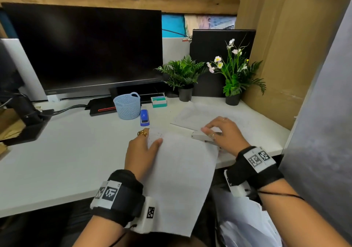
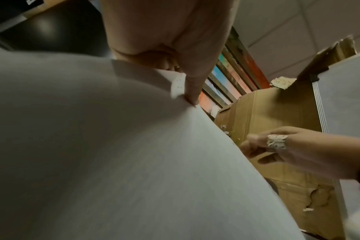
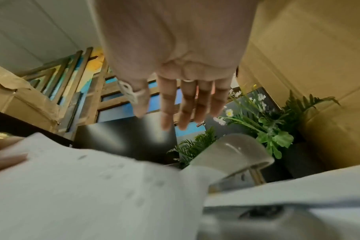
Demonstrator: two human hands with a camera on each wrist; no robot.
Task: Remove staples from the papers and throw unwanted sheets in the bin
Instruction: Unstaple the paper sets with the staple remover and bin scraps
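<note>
Left hand [image 1: 142,151]: grip closed on the stapled papers [image 1: 177,180], thumb on top at the upper left corner, fingers underneath; a gold ring shows on one finger.
Stapled papers: held tilted off the surface [image 1: 66,151], upper left corner in the grip, lower end hanging past the front edge toward the person's lap; in the left wrist view a folded corner sits under the thumb [image 2: 192,84].
Right hand [image 1: 222,132]: fingers extended and relaxed, grip wide, holding nothing; it sits over the white stapler [image 1: 200,135]. Whether the fingertips touch it I cannot tell.
White stapler: on the surface just right of the papers' upper right corner, well apart from the left grip; in the right wrist view it lies below the straight fingers [image 3: 169,105] with a gap showing.
Loose sheets [image 1: 200,115]: flat on the surface behind the right hand.
Blue stapler [image 1: 144,117]: on the surface beside the light blue basket [image 1: 127,105], near the left hand's knuckles, not touching.
Small box [image 1: 159,101]: green and white, right of the basket.
Monitor [image 1: 83,50]: dark, at the back of the surface.
Potted plants [image 1: 183,75]: two, back right; the right one carries flowers [image 1: 231,62].
Cardboard [image 1: 270,37]: tall panel at the right rear corner.
Bin: not identified with certainty; white sheets [image 1: 247,225] lie below the surface edge at the person's right.
</note>
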